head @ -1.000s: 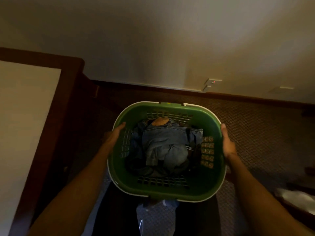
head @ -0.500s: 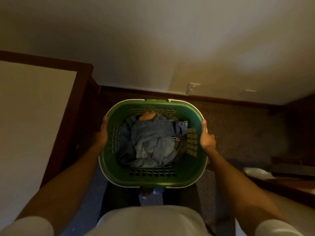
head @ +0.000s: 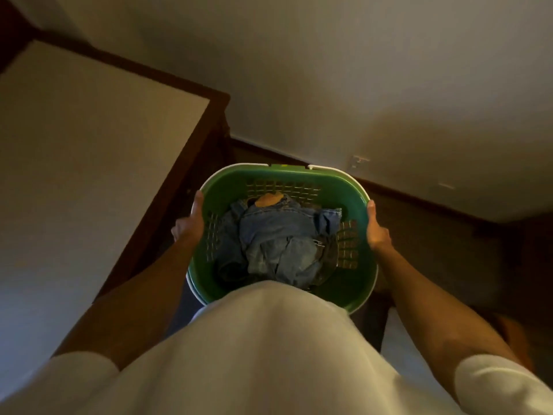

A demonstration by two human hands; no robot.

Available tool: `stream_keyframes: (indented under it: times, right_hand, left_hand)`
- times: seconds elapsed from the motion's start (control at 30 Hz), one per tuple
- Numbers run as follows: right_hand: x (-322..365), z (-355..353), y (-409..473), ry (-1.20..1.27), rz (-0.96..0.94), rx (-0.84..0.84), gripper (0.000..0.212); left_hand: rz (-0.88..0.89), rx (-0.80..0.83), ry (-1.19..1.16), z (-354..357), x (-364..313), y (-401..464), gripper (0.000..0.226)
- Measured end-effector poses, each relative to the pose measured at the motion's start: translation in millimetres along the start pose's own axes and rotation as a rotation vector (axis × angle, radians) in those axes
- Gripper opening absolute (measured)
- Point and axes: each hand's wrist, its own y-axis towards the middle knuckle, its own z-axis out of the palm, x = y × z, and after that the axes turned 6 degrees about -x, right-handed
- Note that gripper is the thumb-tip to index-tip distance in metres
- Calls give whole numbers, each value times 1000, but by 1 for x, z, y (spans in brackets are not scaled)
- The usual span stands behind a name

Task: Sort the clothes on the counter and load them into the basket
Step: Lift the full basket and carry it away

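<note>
A green laundry basket (head: pixel 357 287) with a white rim is held up in front of my body, above the floor. Crumpled blue denim clothes (head: pixel 278 241) fill its bottom, with a small orange piece (head: pixel 269 200) at the far side. My left hand (head: pixel 189 223) grips the basket's left rim, thumb over the edge. My right hand (head: pixel 377 230) grips the right rim the same way. My white shirt hides the basket's near edge.
A pale counter (head: pixel 74 175) with a dark wooden edge runs along the left, close to the basket. A plain wall (head: pixel 359 70) with a dark baseboard and a wall socket (head: pixel 359 161) stands ahead. Dark patterned carpet (head: pixel 434 235) lies to the right.
The basket has come up and in toward my chest with both hands still on its rim. The view has swung, so the counter fills more of the left and my shirt now shows.
</note>
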Motion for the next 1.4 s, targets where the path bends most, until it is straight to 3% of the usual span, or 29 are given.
stream_keyframes:
  times: [0.17, 0.4, 0.57, 0.7, 0.9, 1.0, 1.1, 1.23, 1.33, 1.4]
  right_hand:
    - [1, 1, -4, -89, -89, 84, 128]
    - [26, 58, -31, -423, -302, 249, 134]
    - [23, 123, -100, -666, -480, 400, 127]
    - [-6, 178, -164, -856, -659, 532, 142]
    - [-102, 249, -290, -1156, -911, 711, 128]
    - [-171, 276, -353, -1260, -1001, 813, 117]
    - [-244, 302, -408, -1386, -1063, 886, 125]
    - [-327, 335, -468, -1526, -1198, 950, 143]
    - [-379, 349, -525, -1618, -1287, 1003, 134]
    - [-403, 356, -561, -1637, -1366, 1066, 132]
  left_hand:
    - [-83, -55, -96, -12, 62, -30, 132]
    - [-380, -218, -379, -28, 195, -77, 137]
    - [-591, -353, -602, -45, 299, -128, 143]
    - [-766, -469, -799, -45, 382, -181, 139]
    - [-1025, -627, -998, -26, 508, -271, 149]
    - [-1143, -661, -1104, -24, 567, -314, 142]
    - [-1250, -678, -1209, -27, 618, -355, 129]
    - [-1395, -746, -1356, -20, 671, -399, 139]
    - [-1506, -787, -1487, -2, 711, -415, 153]
    - [-1490, -814, -1527, -7, 720, -417, 145]
